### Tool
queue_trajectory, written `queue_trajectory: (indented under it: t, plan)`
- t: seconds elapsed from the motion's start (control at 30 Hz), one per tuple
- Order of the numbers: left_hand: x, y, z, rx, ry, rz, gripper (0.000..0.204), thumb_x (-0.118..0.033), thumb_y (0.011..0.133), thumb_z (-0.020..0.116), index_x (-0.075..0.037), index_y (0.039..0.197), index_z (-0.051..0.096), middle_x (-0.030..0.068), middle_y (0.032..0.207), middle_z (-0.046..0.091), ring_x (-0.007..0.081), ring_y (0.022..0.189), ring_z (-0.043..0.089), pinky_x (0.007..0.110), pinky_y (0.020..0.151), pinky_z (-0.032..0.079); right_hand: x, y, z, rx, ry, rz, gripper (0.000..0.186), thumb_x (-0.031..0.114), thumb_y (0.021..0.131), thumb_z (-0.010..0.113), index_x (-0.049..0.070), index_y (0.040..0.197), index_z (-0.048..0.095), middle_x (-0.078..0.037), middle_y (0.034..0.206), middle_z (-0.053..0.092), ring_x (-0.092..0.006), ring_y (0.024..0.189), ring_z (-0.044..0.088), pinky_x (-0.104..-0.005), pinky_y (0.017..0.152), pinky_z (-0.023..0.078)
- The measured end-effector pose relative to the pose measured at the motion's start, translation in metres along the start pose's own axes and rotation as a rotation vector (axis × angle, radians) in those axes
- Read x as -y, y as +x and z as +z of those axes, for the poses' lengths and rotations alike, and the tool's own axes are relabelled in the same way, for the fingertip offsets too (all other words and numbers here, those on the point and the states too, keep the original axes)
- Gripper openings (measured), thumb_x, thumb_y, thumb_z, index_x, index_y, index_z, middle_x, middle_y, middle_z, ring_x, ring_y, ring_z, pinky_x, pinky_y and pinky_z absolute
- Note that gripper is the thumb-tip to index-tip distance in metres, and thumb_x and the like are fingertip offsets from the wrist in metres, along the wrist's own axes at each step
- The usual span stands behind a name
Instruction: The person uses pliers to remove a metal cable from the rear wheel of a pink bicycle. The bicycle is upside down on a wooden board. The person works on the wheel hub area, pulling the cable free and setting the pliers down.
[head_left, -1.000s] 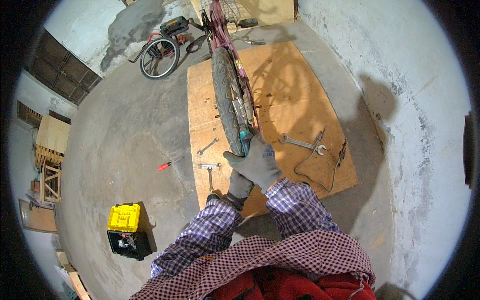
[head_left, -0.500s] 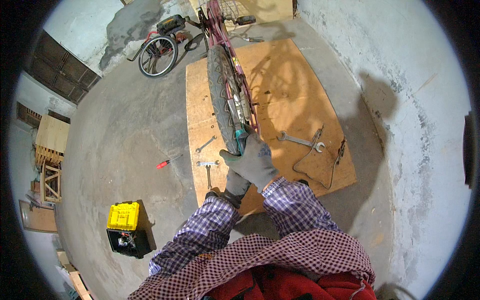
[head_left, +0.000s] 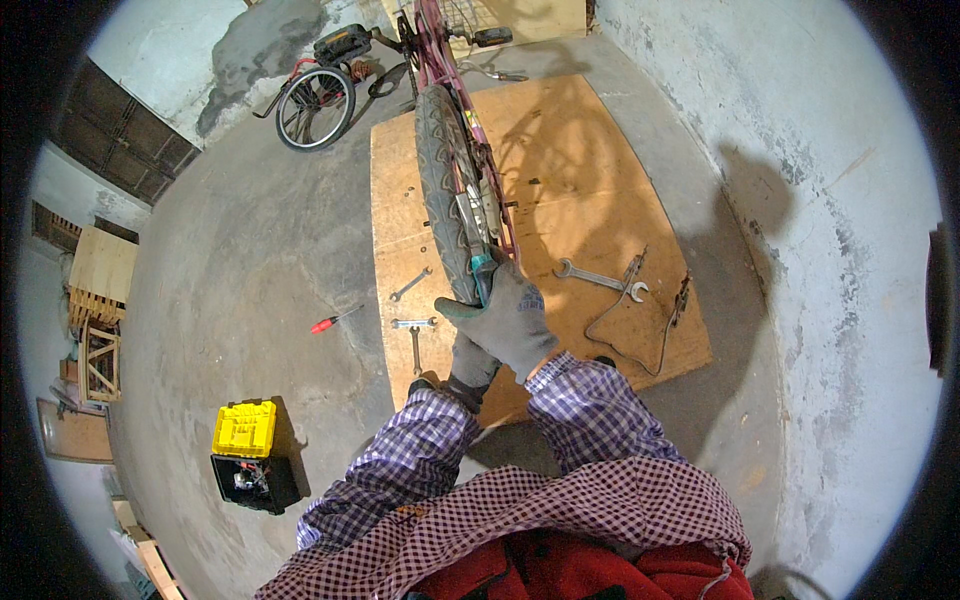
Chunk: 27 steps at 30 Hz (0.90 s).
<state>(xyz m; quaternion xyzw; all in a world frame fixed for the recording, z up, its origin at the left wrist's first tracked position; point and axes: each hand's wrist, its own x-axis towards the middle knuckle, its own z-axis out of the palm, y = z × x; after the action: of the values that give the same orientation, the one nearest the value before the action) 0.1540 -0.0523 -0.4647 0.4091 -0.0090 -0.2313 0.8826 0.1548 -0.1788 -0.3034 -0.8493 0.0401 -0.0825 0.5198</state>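
Grey concrete floor (head_left: 240,260) surrounds a plywood board (head_left: 560,150) in the head view, with a pink bicycle (head_left: 432,50) running from the hands toward twelve o'clock, its dark tyre (head_left: 437,170) nearest. At the tyre's near end, the gloved right hand (head_left: 512,318) has its thumb spread toward nine o'clock, beside a teal piece (head_left: 482,277); its grip cannot be told. Partly covered beneath it, the left hand (head_left: 473,368) presses close, fingers hidden. Small wrenches (head_left: 414,323) lie at nine o'clock, a larger wrench (head_left: 598,279) at two, an open toolbox (head_left: 253,480) at eight.
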Motion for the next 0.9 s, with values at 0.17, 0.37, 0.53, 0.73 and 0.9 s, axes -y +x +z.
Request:
queue_trajectory:
  t: [0.17,0.37,0.53,0.73,0.9]
  plan:
    - [-0.001,0.0,0.0,0.002,0.031,0.009,0.048,-0.019,0.104,0.059,-0.008,0.148,0.044,0.0132,0.141,0.056,0.027,0.124,0.059,0.042,0.106,0.051,0.0,-0.003,-0.003,0.028,-0.013,0.035,0.084,0.048,0.075,0.09,-0.004,0.132,0.056,-0.027,0.117,0.067,-0.04,0.111,0.068,-0.0459,0.095,0.056]
    - [0.001,-0.003,0.0,-0.001,0.095,0.024,0.048,-0.017,0.103,0.062,-0.007,0.146,0.046,0.0133,0.137,0.059,0.0265,0.121,0.061,0.041,0.103,0.052,-0.01,-0.02,-0.004,0.018,0.002,0.099,0.068,0.041,0.077,0.089,-0.003,0.122,0.062,-0.024,0.109,0.07,-0.0378,0.101,0.071,-0.0447,0.088,0.057]
    - [-0.001,-0.004,-0.002,0.0,0.179,0.048,0.047,-0.015,0.101,0.065,-0.006,0.145,0.048,0.0133,0.135,0.061,0.0261,0.118,0.063,0.04,0.102,0.054,-0.018,-0.023,-0.006,0.064,0.085,0.083,0.06,0.036,0.078,0.089,-0.003,0.116,0.064,-0.021,0.099,0.073,-0.0353,0.093,0.073,-0.0417,0.083,0.057]
    - [-0.004,-0.006,-0.005,0.004,0.425,0.148,0.047,-0.012,0.1,0.068,-0.005,0.143,0.051,0.0134,0.131,0.064,0.0256,0.115,0.066,0.039,0.099,0.056,-0.025,-0.016,-0.023,0.22,0.163,0.278,0.053,0.031,0.078,0.089,-0.004,0.111,0.069,-0.018,0.1,0.077,-0.0266,0.089,0.073,-0.0389,0.08,0.057]
    - [-0.009,-0.007,-0.003,-0.156,0.771,0.13,0.057,-0.014,0.09,0.081,-0.002,0.138,0.053,0.0135,0.127,0.066,0.0256,0.113,0.066,0.037,0.097,0.055,-0.039,-0.009,-0.056,0.053,0.227,0.388,0.038,0.029,0.074,0.085,0.002,0.095,0.069,-0.015,0.085,0.072,-0.0256,0.079,0.072,-0.0418,0.072,0.056]
